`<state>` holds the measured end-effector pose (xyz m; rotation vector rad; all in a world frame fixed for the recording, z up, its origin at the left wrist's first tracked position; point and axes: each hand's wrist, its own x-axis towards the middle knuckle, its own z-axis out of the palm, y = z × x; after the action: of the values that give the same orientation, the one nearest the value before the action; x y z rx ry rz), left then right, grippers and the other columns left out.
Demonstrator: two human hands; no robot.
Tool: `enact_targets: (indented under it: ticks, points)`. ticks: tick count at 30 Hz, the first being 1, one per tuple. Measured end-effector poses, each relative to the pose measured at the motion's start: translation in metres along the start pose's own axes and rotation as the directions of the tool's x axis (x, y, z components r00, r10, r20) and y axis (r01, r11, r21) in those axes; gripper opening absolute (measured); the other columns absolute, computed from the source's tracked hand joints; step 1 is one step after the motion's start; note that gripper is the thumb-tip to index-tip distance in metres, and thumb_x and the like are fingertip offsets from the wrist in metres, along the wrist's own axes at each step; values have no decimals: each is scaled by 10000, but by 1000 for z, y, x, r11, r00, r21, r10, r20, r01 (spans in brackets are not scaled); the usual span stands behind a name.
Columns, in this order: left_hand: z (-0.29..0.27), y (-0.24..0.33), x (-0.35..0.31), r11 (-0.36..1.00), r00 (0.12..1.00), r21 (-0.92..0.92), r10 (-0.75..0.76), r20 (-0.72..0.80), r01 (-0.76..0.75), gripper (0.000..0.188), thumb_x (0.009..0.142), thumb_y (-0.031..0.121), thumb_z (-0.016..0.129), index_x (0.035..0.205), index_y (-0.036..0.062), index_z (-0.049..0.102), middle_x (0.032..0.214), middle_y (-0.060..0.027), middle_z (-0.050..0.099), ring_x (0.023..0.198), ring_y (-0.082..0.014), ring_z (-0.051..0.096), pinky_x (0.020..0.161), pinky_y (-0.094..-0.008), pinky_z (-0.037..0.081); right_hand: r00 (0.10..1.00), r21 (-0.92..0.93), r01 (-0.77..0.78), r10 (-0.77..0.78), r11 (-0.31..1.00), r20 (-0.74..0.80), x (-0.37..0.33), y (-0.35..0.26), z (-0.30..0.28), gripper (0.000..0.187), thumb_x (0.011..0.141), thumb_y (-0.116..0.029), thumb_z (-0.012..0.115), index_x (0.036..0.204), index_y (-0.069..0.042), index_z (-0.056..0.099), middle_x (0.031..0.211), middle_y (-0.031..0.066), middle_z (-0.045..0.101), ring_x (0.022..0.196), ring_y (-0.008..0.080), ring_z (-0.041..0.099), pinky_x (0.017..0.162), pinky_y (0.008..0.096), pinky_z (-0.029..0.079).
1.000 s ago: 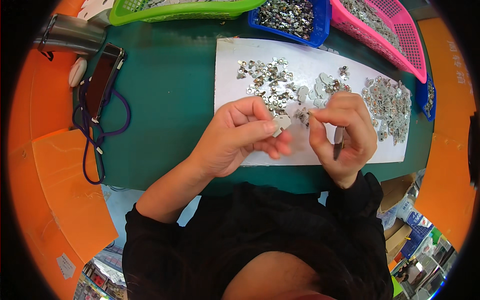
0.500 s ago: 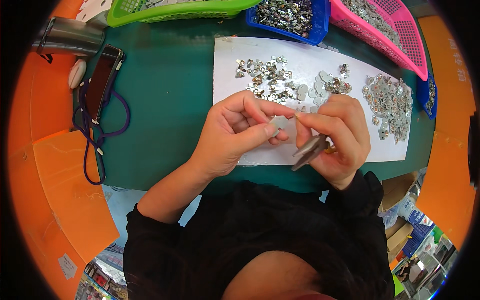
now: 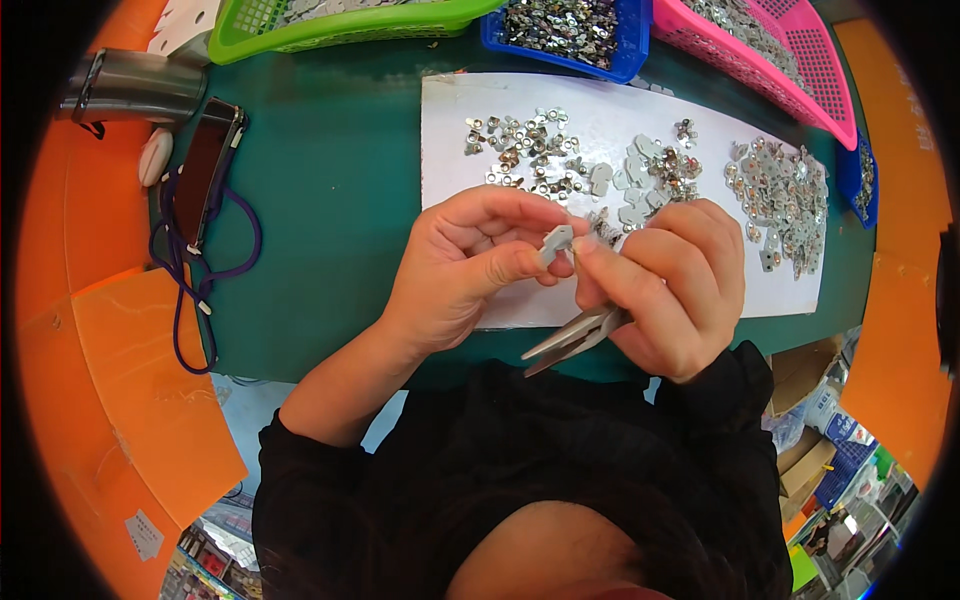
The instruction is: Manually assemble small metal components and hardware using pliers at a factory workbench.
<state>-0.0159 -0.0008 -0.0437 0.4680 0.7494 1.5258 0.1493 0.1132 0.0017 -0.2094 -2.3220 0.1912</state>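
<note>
Over the near part of the sheet, left hand: clamped on the plate, thumb pressed to it from the near side, index finger arched above.
Plate: small, flat, grey, tilted; held up off the sheet, between both hands.
Right hand: curled round the pliers, thumb and index finger brought together at the plate's right edge; cannot tell what, if anything, is pinched at the tips.
Pliers: slung below the right fingers, pointing to the lower left, jaws slightly parted.
Left pile: small and shiny, loosely spread beyond the left hand.
Middle pile: grey and shiny, mixed, beyond the right hand.
Right pile: grey with shiny spots, toward the sheet's right end.
Sheet: white, laid on the green bench.
Far side, left to right: green basket, blue bin, pink basket, all holding small parts.
Far left: metal mug, phone with a purple cord.
</note>
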Motion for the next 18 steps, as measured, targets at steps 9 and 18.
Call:
enact_targets:
  ticks: [9, 18]
  points:
    - [3, -11, 1, 986, 1000, -168, 6, 5, -5, 290, 895, 82, 702, 1145, -19, 596, 1147, -181, 673, 901, -179, 653, 824, -301, 543, 999, -130, 53, -54, 990, -1, 7, -7, -1, 342, 561, -98, 782, 896, -92, 713, 784, 14, 547, 701, 226, 553, 620, 363, 476]
    - [3, -9, 1, 997, 998, -77, 20, -58, -25, 242, 884, 32, 697, 1095, -12, 587, 1111, -186, 678, 908, -167, 657, 843, -291, 544, 997, -128, 75, -76, 989, -6, 4, -10, 7, 338, 553, -98, 781, 885, -101, 718, 793, 14, 567, 718, 232, 561, 633, 366, 479]
